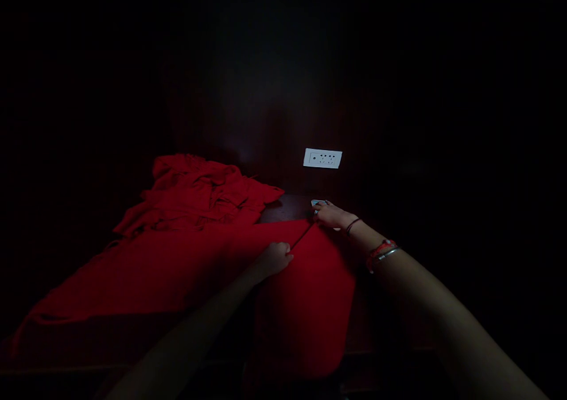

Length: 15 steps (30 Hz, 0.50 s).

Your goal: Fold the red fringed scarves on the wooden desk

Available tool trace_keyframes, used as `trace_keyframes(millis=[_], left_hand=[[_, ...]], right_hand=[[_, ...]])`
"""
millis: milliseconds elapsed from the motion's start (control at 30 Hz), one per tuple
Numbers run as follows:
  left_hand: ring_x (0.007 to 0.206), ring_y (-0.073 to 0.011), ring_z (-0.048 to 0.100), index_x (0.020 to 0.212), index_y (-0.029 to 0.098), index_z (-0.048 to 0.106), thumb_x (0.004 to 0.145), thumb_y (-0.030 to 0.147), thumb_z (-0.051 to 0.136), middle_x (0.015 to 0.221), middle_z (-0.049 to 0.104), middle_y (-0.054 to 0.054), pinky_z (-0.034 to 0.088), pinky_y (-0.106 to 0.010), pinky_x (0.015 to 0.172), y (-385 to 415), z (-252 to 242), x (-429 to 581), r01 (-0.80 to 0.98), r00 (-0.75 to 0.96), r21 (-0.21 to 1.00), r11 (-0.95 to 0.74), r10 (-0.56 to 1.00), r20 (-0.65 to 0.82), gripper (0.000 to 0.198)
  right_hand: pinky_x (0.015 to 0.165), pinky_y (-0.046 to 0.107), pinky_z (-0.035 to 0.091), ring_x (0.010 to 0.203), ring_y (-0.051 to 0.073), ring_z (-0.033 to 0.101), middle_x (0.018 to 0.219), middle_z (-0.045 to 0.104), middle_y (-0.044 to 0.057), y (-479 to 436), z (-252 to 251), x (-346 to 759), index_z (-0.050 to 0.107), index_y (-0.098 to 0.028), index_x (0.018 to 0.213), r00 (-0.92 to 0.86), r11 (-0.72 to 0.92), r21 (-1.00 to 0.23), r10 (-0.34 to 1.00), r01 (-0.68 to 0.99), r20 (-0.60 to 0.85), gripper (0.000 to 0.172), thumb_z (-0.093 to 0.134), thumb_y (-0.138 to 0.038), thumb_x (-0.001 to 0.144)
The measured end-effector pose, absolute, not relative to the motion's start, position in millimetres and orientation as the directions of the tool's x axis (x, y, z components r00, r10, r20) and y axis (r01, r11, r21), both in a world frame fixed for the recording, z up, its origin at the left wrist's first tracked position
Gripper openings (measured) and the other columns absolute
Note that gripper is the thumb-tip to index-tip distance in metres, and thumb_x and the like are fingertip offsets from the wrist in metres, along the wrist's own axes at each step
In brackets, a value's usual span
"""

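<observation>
A red fringed cloth, like a scarf, lies spread across the dark surface, and part of it hangs over the front edge. My left hand is closed on the cloth near its middle. From there a thin dark line, a fold edge or a strand, runs up to my right hand. My right hand is at the far right corner of the cloth, its fingers bent over a small pale flat object whose kind is unclear. What the right fingertips grip is hidden. Bracelets circle my right wrist and forearm.
A crumpled heap of red fringed cloth lies at the back left. A white socket plate is set in the dark wall behind. The front edge of the surface shows faintly; the surroundings are very dark.
</observation>
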<state>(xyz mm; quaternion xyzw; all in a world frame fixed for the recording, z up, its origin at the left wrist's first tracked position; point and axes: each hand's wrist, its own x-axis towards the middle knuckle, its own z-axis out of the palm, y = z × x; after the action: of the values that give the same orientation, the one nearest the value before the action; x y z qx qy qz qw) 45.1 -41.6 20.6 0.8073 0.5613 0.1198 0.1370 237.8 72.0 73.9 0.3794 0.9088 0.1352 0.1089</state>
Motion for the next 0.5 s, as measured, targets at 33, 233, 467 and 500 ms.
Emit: trace_keyframes(millis=[33,233,467,500], left_hand=[[0.071,-0.0143,0.053,0.072,0.016,0.051,0.075,0.021,0.042,0.072,0.057,-0.002,0.035,-0.022,0.061,-42,21,45,0.875,0.34,0.357,-0.328,0.94,0.03,0.011],[0.071,-0.0168,0.054,0.071,0.017,0.052,0.074,0.028,0.044,0.073,0.059,-0.004,0.036,-0.023,0.058,-39,26,44,0.893,0.322,0.343,-0.291,0.946,-0.036,0.014],[0.068,-0.0164,0.052,0.072,0.017,0.049,0.068,0.044,0.049,0.073,0.056,-0.002,0.035,-0.023,0.055,-48,30,33,0.877,0.405,0.326,-0.352,0.908,-0.107,0.027],[0.067,-0.0159,0.051,0.072,0.017,0.047,0.066,0.045,0.05,0.072,0.055,-0.001,0.034,-0.022,0.054,-52,30,30,0.865,0.43,0.338,-0.371,0.895,-0.118,0.029]], right_hand=[[0.085,0.042,0.028,0.106,0.026,0.035,0.109,0.047,0.008,73,73,240,0.063,-0.023,0.085,-0.67,0.648,0.342,0.739,0.681,-0.065,0.016,0.053,-0.023,0.072],[0.085,0.033,0.032,0.105,0.021,0.037,0.111,0.044,0.01,50,56,228,0.055,-0.019,0.1,-0.711,0.688,0.181,0.69,0.702,0.137,0.027,0.043,-0.026,0.078],[0.085,0.034,0.033,0.105,0.018,0.038,0.115,0.044,0.009,-10,25,215,0.044,-0.021,0.113,-0.782,0.797,-0.051,0.601,0.602,0.164,0.034,0.034,-0.031,0.083],[0.086,0.035,0.032,0.107,0.018,0.036,0.116,0.043,0.008,-15,23,214,0.043,-0.021,0.115,-0.786,0.802,-0.054,0.595,0.595,0.164,0.034,0.033,-0.03,0.083]])
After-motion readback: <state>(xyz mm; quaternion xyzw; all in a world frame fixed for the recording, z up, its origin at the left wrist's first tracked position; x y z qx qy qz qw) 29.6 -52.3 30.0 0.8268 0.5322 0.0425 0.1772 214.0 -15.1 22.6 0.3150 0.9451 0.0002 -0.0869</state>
